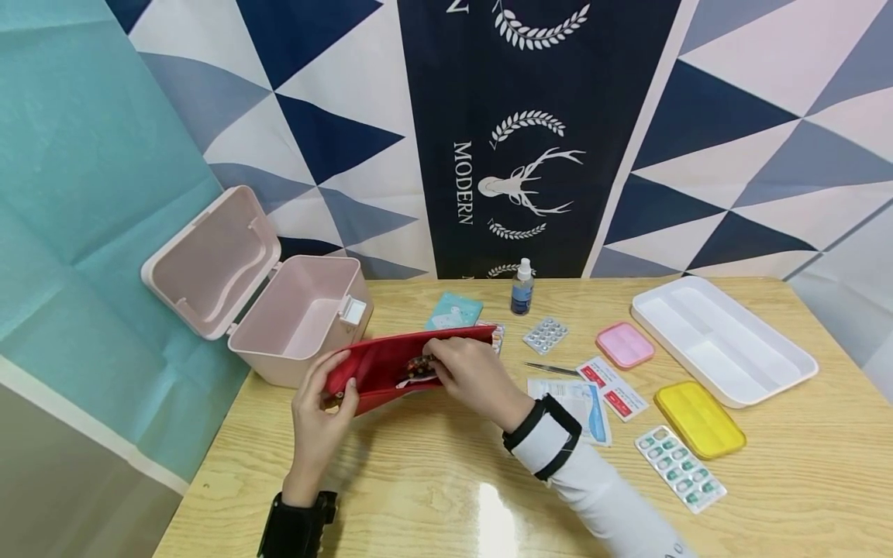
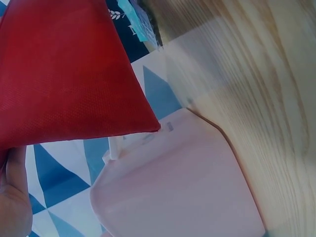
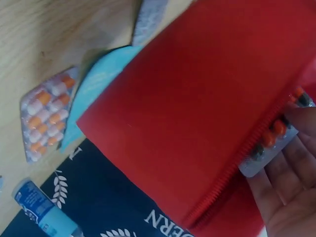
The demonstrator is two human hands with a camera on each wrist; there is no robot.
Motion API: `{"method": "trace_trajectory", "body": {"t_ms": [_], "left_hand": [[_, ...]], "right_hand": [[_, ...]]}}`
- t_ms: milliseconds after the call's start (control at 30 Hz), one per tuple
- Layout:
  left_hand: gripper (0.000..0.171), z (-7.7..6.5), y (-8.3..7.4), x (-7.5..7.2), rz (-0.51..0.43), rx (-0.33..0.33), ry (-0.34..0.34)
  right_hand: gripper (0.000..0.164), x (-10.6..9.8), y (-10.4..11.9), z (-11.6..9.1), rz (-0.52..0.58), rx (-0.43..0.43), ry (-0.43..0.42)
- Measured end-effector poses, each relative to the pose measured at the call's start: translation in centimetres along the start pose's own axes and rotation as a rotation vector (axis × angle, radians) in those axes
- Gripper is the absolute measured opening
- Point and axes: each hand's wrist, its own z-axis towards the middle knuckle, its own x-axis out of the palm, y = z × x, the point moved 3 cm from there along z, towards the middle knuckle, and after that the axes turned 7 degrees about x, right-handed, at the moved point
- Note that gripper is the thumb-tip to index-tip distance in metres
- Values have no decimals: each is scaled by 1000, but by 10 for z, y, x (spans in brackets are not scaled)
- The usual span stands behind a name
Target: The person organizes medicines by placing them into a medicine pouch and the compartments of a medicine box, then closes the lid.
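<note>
Above the wooden table (image 1: 391,488), taken as the dial's middle with twelve at the wall: one red pouch (image 3: 173,113), mouth open.

Left hand (image 1: 317,411): gripping the pouch's left end, thumb on the near side.

Right hand (image 1: 477,376): pinching one strip of black and orange capsules (image 3: 269,142) at the pouch's mouth; I cannot tell how much of it lies inside.

Ten o'clock: one pink box (image 1: 282,322), lid up, just beyond the left hand.

One o'clock: one light-blue packet (image 1: 453,308), partly hidden by the pouch; beside it, one pack of orange and white capsules (image 3: 48,116).

Two o'clock: one spray bottle (image 1: 522,293), upright, near the wall.

Three o'clock, roughly nearest first: one silver blister pack (image 1: 546,335); one pair of tweezers (image 1: 551,368), an end meeting one card with red panels (image 1: 615,391); one white-and-blue packet (image 1: 575,403), its corner covered by a black wrist strap (image 1: 563,417); one small pink case (image 1: 625,346); one yellow case (image 1: 700,419); farthest, one white tray (image 1: 725,349), compartmented.

Between three and four: one sheet of green capsules (image 1: 680,469), just beside the yellow case.

Four o'clock: one white sleeve (image 1: 607,488), crossing the tabletop.
</note>
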Motion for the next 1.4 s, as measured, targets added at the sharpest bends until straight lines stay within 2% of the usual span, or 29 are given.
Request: {"method": "trace_trajectory", "body": {"t_ms": [133, 267, 567, 867, 1133, 1400], "left_hand": [[40, 5, -14, 0, -4, -9, 8], [39, 10, -25, -1, -8, 26, 1], [38, 11, -30, -1, 6, 36, 4], [39, 10, -29, -2, 19, 35, 17], [39, 10, -28, -2, 12, 43, 4], [44, -1, 2, -1, -3, 24, -7]], "right_hand": [[8, 8, -2, 0, -28, 25, 12], [6, 12, -5, 0, -41, 55, 36], [6, 21, -9, 2, -74, 101, 140], [13, 25, -11, 3, -77, 129, 202], [6, 25, -12, 3, -80, 124, 182], [6, 19, -8, -1, -88, 77, 126]]}}
